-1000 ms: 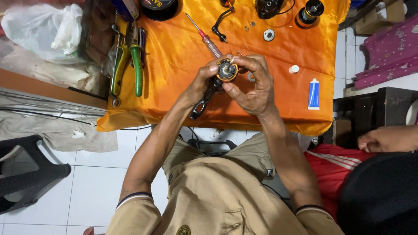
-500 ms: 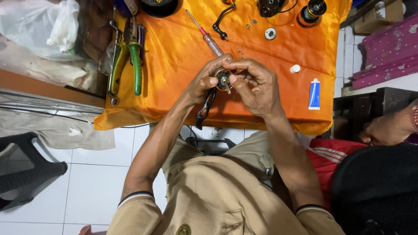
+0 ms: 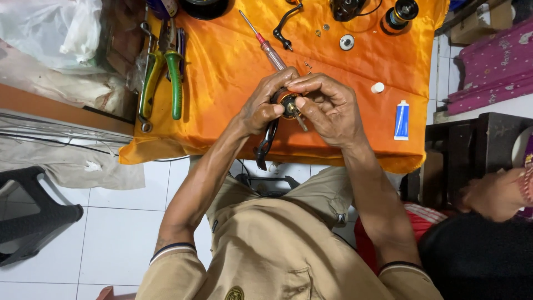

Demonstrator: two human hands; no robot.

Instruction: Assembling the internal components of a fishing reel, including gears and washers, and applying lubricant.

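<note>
Fingers (image 3: 304, 104) of both hands pinch reel part (image 3: 288, 104).

Small repair workshop, pliers (image 3: 166, 72), screwdriver (image 3: 266, 41), reel parts (image 3: 347, 41)

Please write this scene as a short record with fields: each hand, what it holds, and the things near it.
left hand: grips the round black and gold reel part from the left
right hand: pinches the same part from the right, fingers closed on it
surface: orange cloth over a table
tools: screwdriver lies above the hands; green-handled pliers at left
small items: blue and white tube at right; white cap near it
other: another person's hand at far right
</note>
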